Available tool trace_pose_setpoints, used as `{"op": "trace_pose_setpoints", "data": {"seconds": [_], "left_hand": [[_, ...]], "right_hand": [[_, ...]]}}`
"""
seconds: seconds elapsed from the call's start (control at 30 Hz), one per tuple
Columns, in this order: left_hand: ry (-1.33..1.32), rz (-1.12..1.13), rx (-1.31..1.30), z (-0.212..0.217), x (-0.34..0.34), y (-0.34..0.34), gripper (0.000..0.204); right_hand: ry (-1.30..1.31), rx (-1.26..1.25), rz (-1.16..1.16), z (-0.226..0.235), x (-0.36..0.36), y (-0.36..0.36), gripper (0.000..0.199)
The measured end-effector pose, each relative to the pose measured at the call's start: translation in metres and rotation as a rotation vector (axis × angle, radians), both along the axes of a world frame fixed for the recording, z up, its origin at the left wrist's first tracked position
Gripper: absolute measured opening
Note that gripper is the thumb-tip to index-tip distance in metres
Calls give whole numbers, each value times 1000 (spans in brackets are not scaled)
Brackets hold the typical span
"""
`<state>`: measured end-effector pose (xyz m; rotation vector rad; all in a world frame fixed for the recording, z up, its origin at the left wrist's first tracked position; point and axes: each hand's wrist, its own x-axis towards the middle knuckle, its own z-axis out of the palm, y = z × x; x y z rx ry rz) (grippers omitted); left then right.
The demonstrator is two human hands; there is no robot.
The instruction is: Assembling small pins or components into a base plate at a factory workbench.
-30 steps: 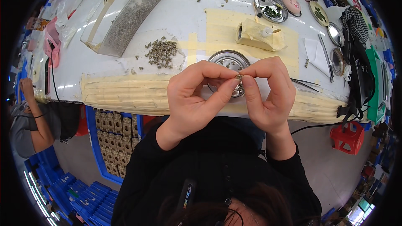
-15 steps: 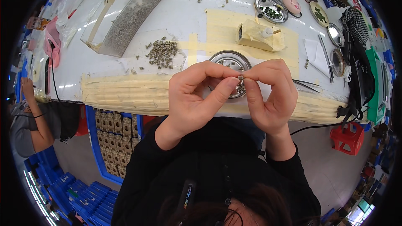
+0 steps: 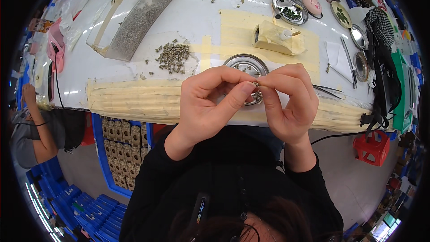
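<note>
My left hand [image 3: 212,103] and my right hand [image 3: 289,101] meet fingertip to fingertip over a round metal dish [image 3: 246,59]. Pinched between both thumbs and index fingers is a small shiny metal part [image 3: 256,84], mostly covered by the fingertips, so its exact kind cannot be made out. A few small pieces lie in the dish, partly hidden by my hands. Left of the dish, a pile of small metal parts [image 3: 174,57] is spread on the white table [image 3: 197,18].
A clear box of tiny metal parts [image 3: 143,22] stands at the far left. Right of centre sit a taped block [image 3: 277,40], a dish of dark green pieces [image 3: 291,11], and tweezers [image 3: 329,91]. Yellow tape covers the front edge [image 3: 134,98]. Another person's arm [image 3: 38,121] is at left.
The small metal part has tilted slightly between my fingertips. Both hands stay in nearly the same place.
</note>
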<state>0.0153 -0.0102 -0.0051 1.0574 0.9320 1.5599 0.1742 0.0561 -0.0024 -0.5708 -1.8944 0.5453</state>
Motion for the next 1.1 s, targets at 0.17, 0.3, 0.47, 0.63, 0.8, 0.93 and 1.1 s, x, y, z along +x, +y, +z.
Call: {"op": "trace_pose_setpoints", "data": {"seconds": [0.17,0.3,0.47,0.63,0.8,0.93,1.1], "left_hand": [[5,-13,6,0,-1,1,14],[53,30,31,-3,1,0,13],[99,65,80,-8,2,2,15],[91,88,90,-8,4,3,16],[176,96,168,-10,0,5,19],[187,68,163,-7,-1,3,17],[-77,-9,43,-1,1,0,13]], "right_hand": [[-7,-3,-5,0,1,0,23],[-25,-35,2,2,1,-1,16],[-20,-97,1,4,0,-2,9],[-35,-97,15,4,0,-2,7],[-27,-105,4,4,-1,-2,9],[-16,-101,1,5,-1,-2,11],[-11,-40,-2,3,0,-1,16]]}}
